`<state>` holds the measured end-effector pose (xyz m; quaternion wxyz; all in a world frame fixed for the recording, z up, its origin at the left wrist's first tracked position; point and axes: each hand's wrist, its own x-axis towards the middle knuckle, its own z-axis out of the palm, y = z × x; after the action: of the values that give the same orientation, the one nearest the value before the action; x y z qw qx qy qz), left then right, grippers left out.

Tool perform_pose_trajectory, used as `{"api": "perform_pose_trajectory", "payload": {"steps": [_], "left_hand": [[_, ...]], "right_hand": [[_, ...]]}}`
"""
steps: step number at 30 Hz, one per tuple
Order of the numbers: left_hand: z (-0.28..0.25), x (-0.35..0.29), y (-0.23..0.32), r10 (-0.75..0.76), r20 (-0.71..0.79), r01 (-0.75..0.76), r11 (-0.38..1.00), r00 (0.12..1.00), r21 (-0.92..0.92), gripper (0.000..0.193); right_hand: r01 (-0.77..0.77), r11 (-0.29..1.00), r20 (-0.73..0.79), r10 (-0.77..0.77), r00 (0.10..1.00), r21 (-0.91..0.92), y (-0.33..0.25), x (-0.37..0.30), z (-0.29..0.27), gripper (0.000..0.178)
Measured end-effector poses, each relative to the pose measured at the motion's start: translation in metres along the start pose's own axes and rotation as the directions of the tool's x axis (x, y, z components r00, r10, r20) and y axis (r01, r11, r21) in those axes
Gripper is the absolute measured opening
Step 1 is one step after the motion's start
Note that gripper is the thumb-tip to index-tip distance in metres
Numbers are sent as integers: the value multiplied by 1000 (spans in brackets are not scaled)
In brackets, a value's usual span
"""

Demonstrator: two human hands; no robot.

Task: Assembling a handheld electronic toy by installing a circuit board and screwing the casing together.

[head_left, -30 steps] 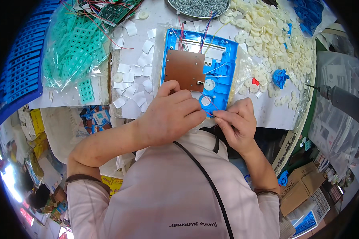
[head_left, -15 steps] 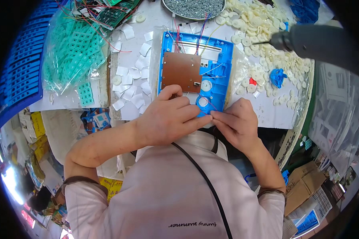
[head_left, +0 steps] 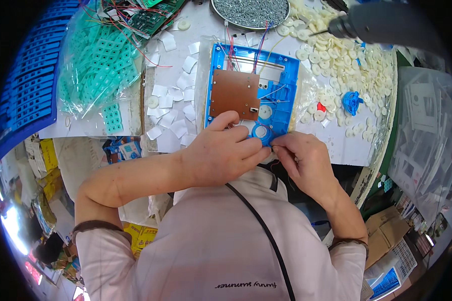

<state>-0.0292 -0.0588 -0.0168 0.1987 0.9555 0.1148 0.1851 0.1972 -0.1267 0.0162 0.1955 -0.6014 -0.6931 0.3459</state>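
Blue housing (head_left: 281,111) sits on the bench (head_left: 347,150) in front of the person, brown circuit board (head_left: 234,94) in it. Left hand (head_left: 225,155) curled over near edge; can't tell what its grip has. Right hand (head_left: 306,158) at near-right corner: grip pressed together, thumb to forefinger, contents too small to make out.

Blue casing (head_left: 285,111), brown circuit board (head_left: 235,94), red, blue and yellow wires (head_left: 258,52), cream discs (head_left: 331,57), green keypads (head_left: 98,62)

Dark script lettering (head_left: 245,286) stands upside down on the pale shirt (head_left: 196,236).
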Motion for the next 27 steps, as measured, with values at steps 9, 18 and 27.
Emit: {"api": "perform_pose_trajectory", "payload": {"steps": [9,18,27], "left_hand": [[-7,0,-10,-46,-35,41,990,998,-133,29],[-19,2,-24,-266,-265,262,964,927,-50,28],[-8,-3,-33,-260,-316,227,964,913,-137,23]], "right_hand": [[119,988,-118,-131,984,-99,-16,54,-30,15],[-22,814,-274,-170,947,-580,-13,132,2,22],[215,923,-343,-324,882,-320,-17,89,23,9]]}}
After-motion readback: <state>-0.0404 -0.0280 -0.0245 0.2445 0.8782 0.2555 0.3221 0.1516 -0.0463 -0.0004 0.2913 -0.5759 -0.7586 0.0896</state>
